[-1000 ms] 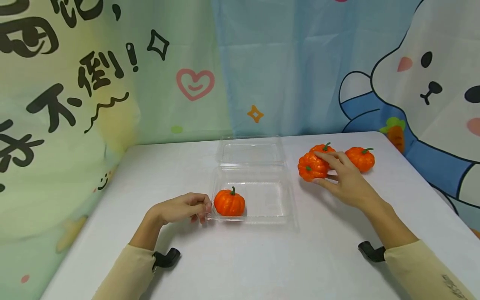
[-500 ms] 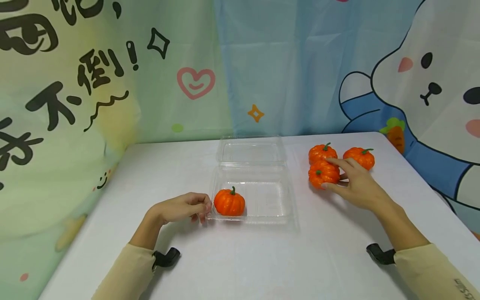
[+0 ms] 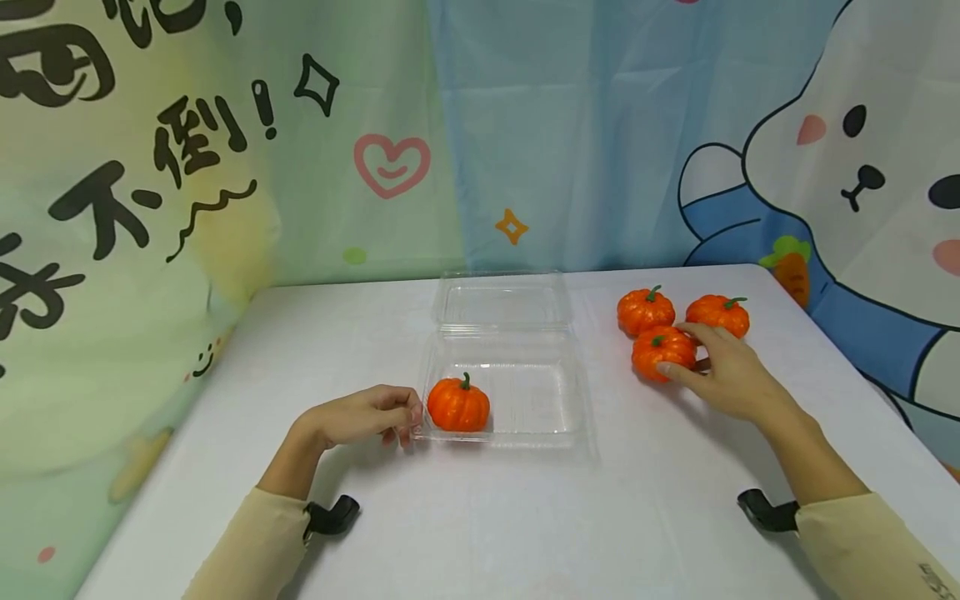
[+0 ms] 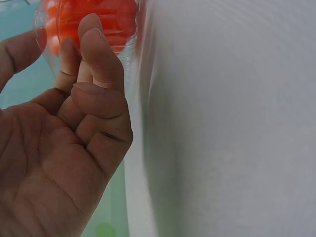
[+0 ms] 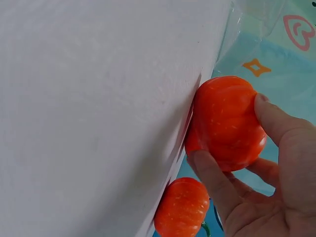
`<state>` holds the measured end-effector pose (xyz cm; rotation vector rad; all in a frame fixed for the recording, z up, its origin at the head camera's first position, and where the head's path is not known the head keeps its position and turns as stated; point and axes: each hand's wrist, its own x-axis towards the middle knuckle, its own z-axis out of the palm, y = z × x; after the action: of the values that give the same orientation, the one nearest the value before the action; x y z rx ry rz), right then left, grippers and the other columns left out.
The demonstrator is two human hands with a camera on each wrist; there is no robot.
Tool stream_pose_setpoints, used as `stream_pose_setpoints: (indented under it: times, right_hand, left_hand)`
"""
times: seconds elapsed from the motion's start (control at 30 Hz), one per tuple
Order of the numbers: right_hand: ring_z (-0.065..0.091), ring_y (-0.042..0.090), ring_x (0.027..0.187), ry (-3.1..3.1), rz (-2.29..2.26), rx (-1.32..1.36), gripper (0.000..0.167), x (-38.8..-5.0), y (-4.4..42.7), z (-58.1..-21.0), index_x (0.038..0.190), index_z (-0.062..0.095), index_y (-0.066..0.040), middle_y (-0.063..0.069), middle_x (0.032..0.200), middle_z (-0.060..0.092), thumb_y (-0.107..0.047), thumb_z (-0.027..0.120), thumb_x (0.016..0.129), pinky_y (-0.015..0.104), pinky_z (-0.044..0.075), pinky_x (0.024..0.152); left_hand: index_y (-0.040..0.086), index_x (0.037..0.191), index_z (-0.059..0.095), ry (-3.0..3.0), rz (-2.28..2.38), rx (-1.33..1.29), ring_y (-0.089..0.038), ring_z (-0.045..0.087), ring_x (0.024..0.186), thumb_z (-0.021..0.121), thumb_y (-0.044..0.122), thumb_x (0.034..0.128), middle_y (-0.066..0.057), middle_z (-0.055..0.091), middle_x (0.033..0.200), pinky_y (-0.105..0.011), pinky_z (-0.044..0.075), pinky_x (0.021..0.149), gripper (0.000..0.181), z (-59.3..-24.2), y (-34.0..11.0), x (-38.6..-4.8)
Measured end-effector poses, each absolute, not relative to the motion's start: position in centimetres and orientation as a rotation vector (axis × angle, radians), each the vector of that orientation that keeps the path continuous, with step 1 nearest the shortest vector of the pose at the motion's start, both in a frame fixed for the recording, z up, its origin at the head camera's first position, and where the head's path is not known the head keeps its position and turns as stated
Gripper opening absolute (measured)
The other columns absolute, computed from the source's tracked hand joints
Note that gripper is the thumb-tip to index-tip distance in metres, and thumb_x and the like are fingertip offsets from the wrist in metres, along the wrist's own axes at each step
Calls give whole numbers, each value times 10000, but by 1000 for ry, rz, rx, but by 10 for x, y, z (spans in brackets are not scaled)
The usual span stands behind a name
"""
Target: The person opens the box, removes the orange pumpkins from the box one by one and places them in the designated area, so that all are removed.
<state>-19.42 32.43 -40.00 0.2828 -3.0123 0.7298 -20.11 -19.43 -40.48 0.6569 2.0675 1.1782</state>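
Note:
On the white table in the head view, my right hand (image 3: 723,371) holds a small orange pumpkin (image 3: 660,353) with a short green stem. Thumb and fingers lie on its opposite sides, and in the right wrist view the pumpkin (image 5: 229,123) sits at or just above the tabletop. Two more pumpkins stand close behind it, one to the left (image 3: 645,311) and one to the right (image 3: 717,312). My left hand (image 3: 367,414) pinches the near left edge of a clear plastic clamshell box (image 3: 536,400). Inside that box, at its near left corner, rests another pumpkin (image 3: 457,405).
The box's lid (image 3: 502,302) lies folded back toward the rear edge of the white table (image 3: 517,517). A printed cloth backdrop (image 3: 525,125) hangs behind and to the left. Black wrist straps with camera mounts show at both sleeves.
The right hand has brought its pumpkin rightward and toward me, to a spot in front of the other two, and turned its stem upward. The left hand and the box have stayed put.

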Motion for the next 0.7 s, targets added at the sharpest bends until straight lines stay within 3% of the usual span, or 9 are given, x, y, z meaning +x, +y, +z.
stream_pose_setpoints:
  times: [0.13, 0.47, 0.7]
  right_hand:
    - [643, 521, 1083, -3074, 732, 228, 858, -194, 326, -399, 1508, 343, 76, 401, 1422, 454, -517, 648, 969, 587, 571, 849]
    - [591, 537, 1175, -3163, 736, 177, 903, -193, 328, -397, 1485, 330, 112, 404, 1337, 544, -577, 605, 971, 591, 558, 879]
    - [550, 560, 1228, -3130, 771, 197, 926, -194, 326, -391, 1497, 292, 141, 402, 1464, 410, -557, 610, 978, 629, 504, 955]
  left_hand:
    - [41, 998, 587, 2067, 1179, 645, -264, 636, 836, 477, 134, 979, -110, 663, 891, -287, 470, 696, 145, -405, -194, -201]
    - [38, 999, 580, 2059, 1181, 628, -253, 620, 833, 486, 158, 975, -113, 661, 885, -286, 463, 696, 154, -405, -196, -198]
    - [46, 992, 572, 2067, 1185, 634, -248, 597, 826, 510, 182, 980, -164, 663, 880, -293, 460, 703, 150, -405, -195, -200]
